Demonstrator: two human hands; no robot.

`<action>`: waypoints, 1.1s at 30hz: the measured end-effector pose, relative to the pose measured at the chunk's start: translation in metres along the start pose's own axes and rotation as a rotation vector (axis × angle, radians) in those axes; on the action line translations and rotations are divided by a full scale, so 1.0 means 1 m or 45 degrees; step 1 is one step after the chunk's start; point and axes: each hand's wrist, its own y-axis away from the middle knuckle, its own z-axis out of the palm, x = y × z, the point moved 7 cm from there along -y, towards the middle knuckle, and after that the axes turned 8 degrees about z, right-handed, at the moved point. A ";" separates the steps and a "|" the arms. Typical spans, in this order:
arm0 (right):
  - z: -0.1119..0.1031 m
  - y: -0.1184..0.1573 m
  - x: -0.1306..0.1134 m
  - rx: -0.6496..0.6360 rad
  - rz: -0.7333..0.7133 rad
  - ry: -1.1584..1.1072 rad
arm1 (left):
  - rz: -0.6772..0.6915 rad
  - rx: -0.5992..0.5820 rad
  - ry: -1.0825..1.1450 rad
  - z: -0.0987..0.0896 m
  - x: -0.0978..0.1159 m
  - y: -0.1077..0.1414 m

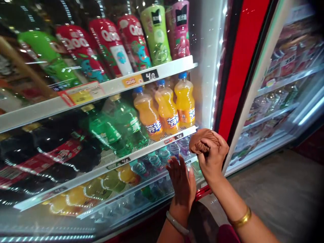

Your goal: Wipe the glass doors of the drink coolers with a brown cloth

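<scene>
The right hand (213,160) squeezes a bunched brown cloth (198,138), at one o'clock from the left hand (182,185), whose straight fingers hold nothing. The cloth looks soft and light; its thick folds seem easiest to grab.

1. Before me stands a lit fridge (204,40) with white shelves (177,67) slanting across my view.
2. A bright light strip (220,55) runs near a red post (240,67).
3. To my right, I see another fridge (249,98) and grey floor (275,189).
</scene>
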 end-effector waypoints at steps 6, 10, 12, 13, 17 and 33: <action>0.007 0.020 0.022 -0.191 -0.200 -0.129 | -0.025 -0.075 0.078 0.038 0.013 0.007; -0.001 0.037 0.066 -0.208 -0.084 -0.023 | 0.021 -0.193 0.016 0.068 0.035 -0.005; -0.009 0.019 0.076 -0.158 0.023 0.010 | 0.049 -0.208 0.014 0.074 0.055 -0.022; -0.014 0.003 0.077 -0.130 0.079 0.018 | 0.050 -0.219 0.030 0.075 0.064 -0.034; -0.025 -0.096 0.055 -0.119 0.051 -0.101 | 0.031 -0.287 0.163 0.063 0.091 -0.094; -0.075 -0.297 0.024 -0.147 0.010 0.039 | 0.306 -0.154 0.174 0.040 0.191 -0.307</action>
